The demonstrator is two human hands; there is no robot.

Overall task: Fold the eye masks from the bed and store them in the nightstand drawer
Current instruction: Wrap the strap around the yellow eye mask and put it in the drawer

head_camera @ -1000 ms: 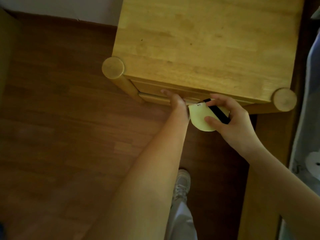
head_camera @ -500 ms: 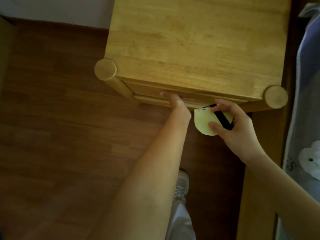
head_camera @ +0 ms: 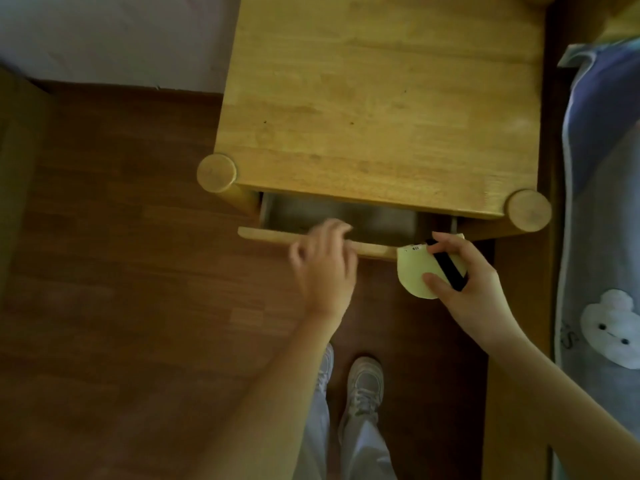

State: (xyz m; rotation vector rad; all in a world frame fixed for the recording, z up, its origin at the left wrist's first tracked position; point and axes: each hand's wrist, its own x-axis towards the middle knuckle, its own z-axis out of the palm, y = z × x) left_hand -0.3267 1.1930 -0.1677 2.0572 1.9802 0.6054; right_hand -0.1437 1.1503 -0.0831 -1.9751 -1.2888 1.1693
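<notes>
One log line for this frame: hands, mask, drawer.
left hand: on front of wooden nightstand drawer, grip unclear | drawer: partly open | right hand: pinching folded pale-yellow eye mask with black strap | mask: not yet inside

Nightstand drawer [head_camera: 332, 216] partly open, left hand [head_camera: 323, 261] at its front, right hand [head_camera: 464, 282] pinching folded eye mask [head_camera: 415, 271]

Pale yellow folded eye mask [head_camera: 414, 271] with black strap [head_camera: 448, 271]. Honey-yellow grained wood on nightstand [head_camera: 377, 98], grey inside its drawer [head_camera: 339, 216]. Dark reddish-brown plank floor [head_camera: 121, 271]. Blue-grey bedding [head_camera: 602, 202] printed with white bunny face. White sneakers [head_camera: 365, 386], pale trousers [head_camera: 363, 448].
</notes>
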